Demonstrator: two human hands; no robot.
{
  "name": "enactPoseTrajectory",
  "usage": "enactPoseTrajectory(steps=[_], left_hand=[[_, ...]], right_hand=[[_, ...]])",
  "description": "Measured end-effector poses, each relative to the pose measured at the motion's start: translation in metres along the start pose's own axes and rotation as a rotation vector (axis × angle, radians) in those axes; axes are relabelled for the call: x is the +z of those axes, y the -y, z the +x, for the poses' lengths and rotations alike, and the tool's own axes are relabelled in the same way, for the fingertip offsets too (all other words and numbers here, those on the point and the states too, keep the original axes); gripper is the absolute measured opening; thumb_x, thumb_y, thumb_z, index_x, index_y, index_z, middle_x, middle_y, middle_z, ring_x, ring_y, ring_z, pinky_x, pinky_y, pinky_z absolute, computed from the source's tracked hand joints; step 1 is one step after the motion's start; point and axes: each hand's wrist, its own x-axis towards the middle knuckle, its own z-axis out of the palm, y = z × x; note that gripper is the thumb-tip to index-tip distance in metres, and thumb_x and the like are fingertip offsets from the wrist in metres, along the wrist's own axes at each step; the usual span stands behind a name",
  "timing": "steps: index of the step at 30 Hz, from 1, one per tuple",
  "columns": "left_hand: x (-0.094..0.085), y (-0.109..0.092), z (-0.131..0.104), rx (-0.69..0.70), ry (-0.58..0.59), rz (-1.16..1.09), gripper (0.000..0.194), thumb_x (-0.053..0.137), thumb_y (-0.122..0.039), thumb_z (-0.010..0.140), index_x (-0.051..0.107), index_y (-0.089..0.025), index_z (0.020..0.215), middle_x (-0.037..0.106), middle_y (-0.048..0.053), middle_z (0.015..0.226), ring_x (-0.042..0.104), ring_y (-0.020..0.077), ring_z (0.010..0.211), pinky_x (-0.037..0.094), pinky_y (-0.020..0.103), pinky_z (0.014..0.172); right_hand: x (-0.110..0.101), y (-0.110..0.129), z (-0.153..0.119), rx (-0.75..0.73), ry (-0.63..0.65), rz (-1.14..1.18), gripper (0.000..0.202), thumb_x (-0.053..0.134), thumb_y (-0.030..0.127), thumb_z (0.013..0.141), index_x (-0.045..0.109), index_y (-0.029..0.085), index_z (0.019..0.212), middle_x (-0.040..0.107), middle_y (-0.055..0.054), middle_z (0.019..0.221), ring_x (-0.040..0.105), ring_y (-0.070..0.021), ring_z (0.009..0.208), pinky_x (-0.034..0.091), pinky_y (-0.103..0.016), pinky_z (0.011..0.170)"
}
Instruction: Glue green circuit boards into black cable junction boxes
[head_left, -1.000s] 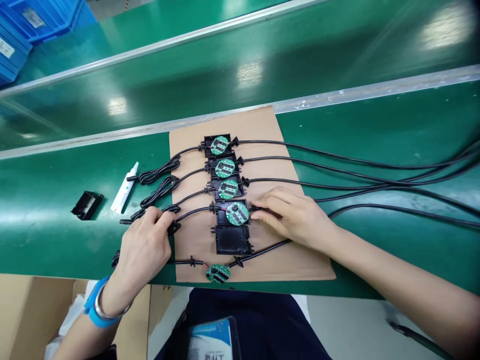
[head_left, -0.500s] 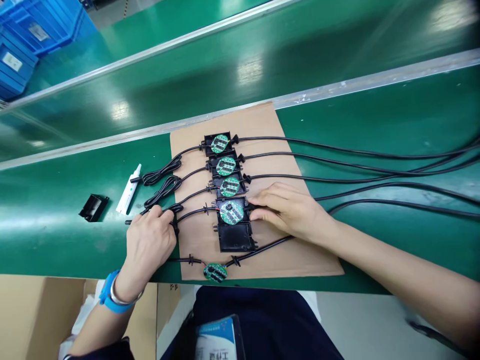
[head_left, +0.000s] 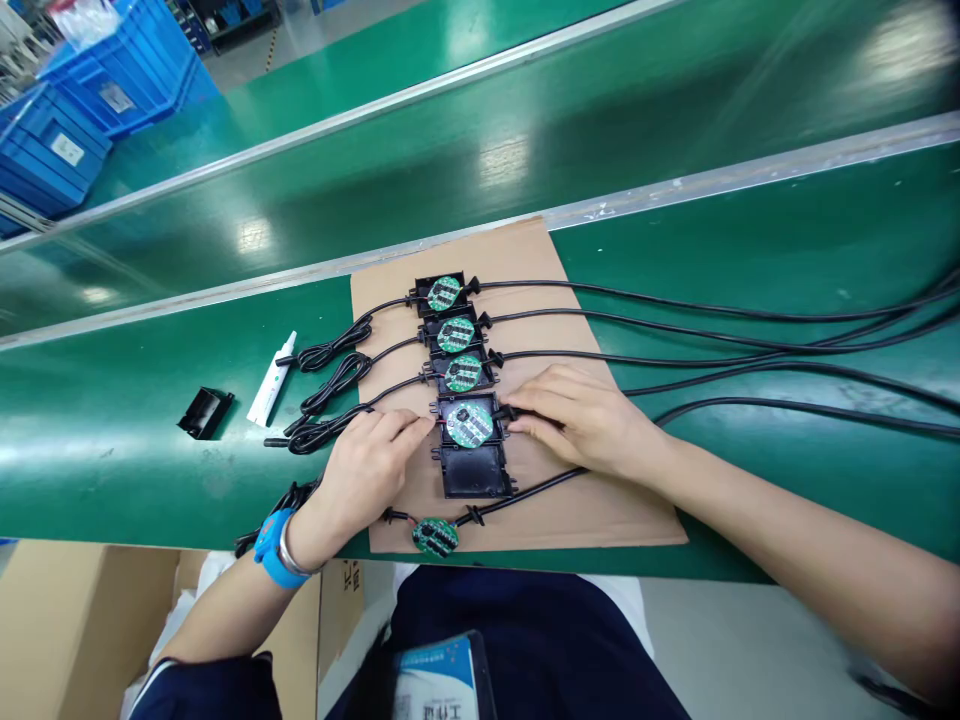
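Observation:
A column of black plastic housings lies on a cardboard sheet. My left hand pinches the short black cable at the left edge of the fourth housing, its fingers mostly hiding the cable. On the opposite edge, my right hand grips the black cable by its strain relief. Between them a round green circuit board rests in that housing. Nearer me is a housing without a board. Another circuit board, wired to cables on both sides, lies on the cardboard.
Three more boards sit in the farther housings, the farthest board at the top. Bundled cables lie left, beside a white tube and a loose black housing. Long cables run right. Blue crates stand far left.
My left hand has left the bundled cable and moved right to the left edge of the fourth housing. My right hand stays at the strain relief. The view has shifted slightly.

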Motion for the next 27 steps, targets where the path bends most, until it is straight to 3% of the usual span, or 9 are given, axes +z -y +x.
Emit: enactPoseTrajectory(steps=[5, 9, 11, 13, 16, 19, 23, 27], left_hand=[[0.009, -0.002, 0.004, -0.065, -0.004, -0.040, 0.032, 0.048, -0.005, 0.092, 0.067, -0.017, 0.116, 0.069, 0.009, 0.112, 0.063, 0.0233, 0.097, 0.053, 0.038, 0.083], [-0.014, -0.008, -0.004, -0.100, -0.043, -0.078, 0.032, 0.051, -0.007, 0.093, 0.062, -0.014, 0.121, 0.065, 0.013, 0.117, 0.060, 0.0247, 0.102, 0.051, 0.039, 0.088], [-0.032, -0.007, -0.019, -0.034, 0.038, -0.195, 0.025, 0.057, -0.016, 0.093, 0.062, -0.016, 0.117, 0.064, 0.012, 0.114, 0.058, 0.0249, 0.101, 0.050, 0.040, 0.088], [-0.046, -0.004, -0.036, 0.034, 0.194, -0.315, 0.024, 0.062, -0.025, 0.091, 0.062, -0.019, 0.114, 0.065, 0.009, 0.109, 0.059, 0.0245, 0.098, 0.050, 0.041, 0.086], [-0.048, 0.003, -0.056, 0.063, 0.295, -0.300, 0.025, 0.058, -0.020, 0.093, 0.061, -0.020, 0.117, 0.068, 0.007, 0.108, 0.060, 0.0241, 0.100, 0.048, 0.041, 0.089], [-0.038, 0.006, -0.064, 0.086, 0.172, -0.211, 0.026, 0.050, -0.010, 0.097, 0.060, -0.020, 0.119, 0.070, 0.006, 0.101, 0.063, 0.0204, 0.095, 0.048, 0.037, 0.085], [-0.029, -0.003, -0.056, 0.071, -0.056, -0.181, 0.029, 0.057, -0.017, 0.098, 0.055, -0.020, 0.127, 0.071, 0.003, 0.093, 0.065, 0.0157, 0.080, 0.048, 0.030, 0.070], [-0.018, -0.020, -0.040, 0.044, -0.032, -0.077, 0.028, 0.056, -0.022, 0.100, 0.057, -0.017, 0.127, 0.070, 0.003, 0.087, 0.064, 0.0163, 0.074, 0.045, 0.031, 0.064]], right_hand=[[0.001, -0.005, 0.001, 0.018, 0.022, -0.091, 0.017, 0.060, 0.026, 0.096, 0.072, 0.018, 0.104, 0.071, -0.008, 0.090, 0.061, -0.0195, 0.082, 0.053, -0.036, 0.077], [-0.014, 0.008, 0.003, 0.028, -0.001, -0.157, 0.018, 0.062, 0.024, 0.094, 0.071, 0.017, 0.107, 0.070, -0.009, 0.094, 0.059, -0.0214, 0.086, 0.049, -0.037, 0.079], [-0.022, 0.023, -0.001, -0.003, 0.008, -0.137, 0.013, 0.063, 0.025, 0.092, 0.070, 0.016, 0.100, 0.068, -0.009, 0.092, 0.057, -0.0216, 0.084, 0.046, -0.037, 0.076], [-0.025, 0.039, -0.008, -0.036, 0.079, -0.061, 0.013, 0.062, 0.028, 0.092, 0.068, 0.016, 0.094, 0.066, -0.009, 0.088, 0.055, -0.0210, 0.082, 0.044, -0.036, 0.073], [-0.022, 0.054, -0.020, -0.052, 0.181, 0.014, 0.010, 0.056, 0.021, 0.095, 0.065, 0.016, 0.094, 0.063, -0.008, 0.085, 0.053, -0.0197, 0.080, 0.043, -0.034, 0.072], [-0.027, 0.058, -0.029, -0.005, 0.143, 0.084, 0.009, 0.052, 0.014, 0.096, 0.060, 0.018, 0.092, 0.061, -0.006, 0.083, 0.052, -0.0174, 0.077, 0.045, -0.030, 0.069], [-0.049, 0.046, -0.038, 0.097, 0.109, 0.080, 0.008, 0.056, 0.014, 0.094, 0.059, 0.021, 0.097, 0.061, -0.004, 0.084, 0.057, -0.0171, 0.077, 0.047, -0.028, 0.065], [-0.050, 0.025, -0.048, 0.127, 0.146, -0.119, 0.005, 0.056, 0.018, 0.095, 0.059, 0.020, 0.093, 0.062, -0.005, 0.086, 0.059, -0.0189, 0.081, 0.048, -0.030, 0.067]])
